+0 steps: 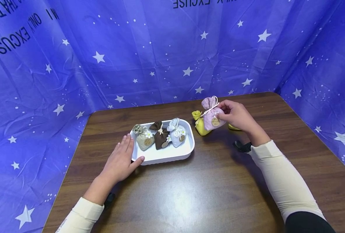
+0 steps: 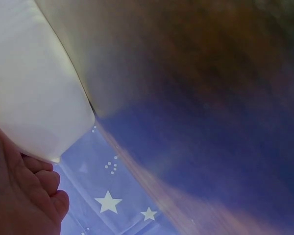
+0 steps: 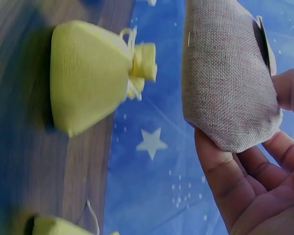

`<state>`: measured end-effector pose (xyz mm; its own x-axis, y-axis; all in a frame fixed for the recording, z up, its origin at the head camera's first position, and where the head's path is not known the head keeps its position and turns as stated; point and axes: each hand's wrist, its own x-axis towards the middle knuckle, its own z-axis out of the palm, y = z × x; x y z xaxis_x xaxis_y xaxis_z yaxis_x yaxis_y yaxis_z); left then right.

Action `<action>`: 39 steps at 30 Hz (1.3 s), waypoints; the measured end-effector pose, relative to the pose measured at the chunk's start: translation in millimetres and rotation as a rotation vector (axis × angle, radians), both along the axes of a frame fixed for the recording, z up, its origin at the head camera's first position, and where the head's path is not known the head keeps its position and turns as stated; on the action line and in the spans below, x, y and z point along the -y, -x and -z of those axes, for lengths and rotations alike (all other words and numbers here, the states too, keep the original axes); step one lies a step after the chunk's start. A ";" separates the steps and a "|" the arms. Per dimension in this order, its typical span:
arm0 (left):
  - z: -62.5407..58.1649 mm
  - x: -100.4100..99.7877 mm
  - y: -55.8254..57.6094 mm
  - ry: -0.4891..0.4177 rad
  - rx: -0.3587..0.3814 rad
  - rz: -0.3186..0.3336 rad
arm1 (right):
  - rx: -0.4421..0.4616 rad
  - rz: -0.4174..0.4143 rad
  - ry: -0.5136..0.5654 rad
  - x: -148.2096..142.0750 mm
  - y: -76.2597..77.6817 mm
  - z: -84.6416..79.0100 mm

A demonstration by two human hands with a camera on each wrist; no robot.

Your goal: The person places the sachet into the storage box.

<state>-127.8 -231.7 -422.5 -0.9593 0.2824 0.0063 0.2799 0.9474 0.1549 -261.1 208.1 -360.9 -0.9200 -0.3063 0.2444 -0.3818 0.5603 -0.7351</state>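
My right hand point(image 1: 238, 116) pinches a pink drawstring pouch point(image 1: 211, 119) with a white cord and round tag, between thumb and fingers. In the head view this pouch overlaps a yellow pouch point(image 1: 202, 127); in the right wrist view the yellow pouch point(image 3: 88, 78) stands apart from it. My left hand point(image 1: 120, 158) lies with straight fingers along the left end of a white tray point(image 1: 163, 158), thumb at its front rim. Inside the tray sit a beige pouch point(image 1: 144, 140), a dark brown pouch point(image 1: 160, 139) and a white pouch point(image 1: 176, 134) in a row.
Another yellow pouch point(image 1: 233, 127) shows partly behind my right hand. Everything stands on a brown wooden table point(image 1: 172, 194). Blue curtains point(image 1: 166, 48) with white stars hang along its back and sides.
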 end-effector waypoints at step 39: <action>-1.2 0.7 1.5 -0.015 0.005 0.004 | -0.042 -0.267 -0.034 100.3 -14.9 -22.0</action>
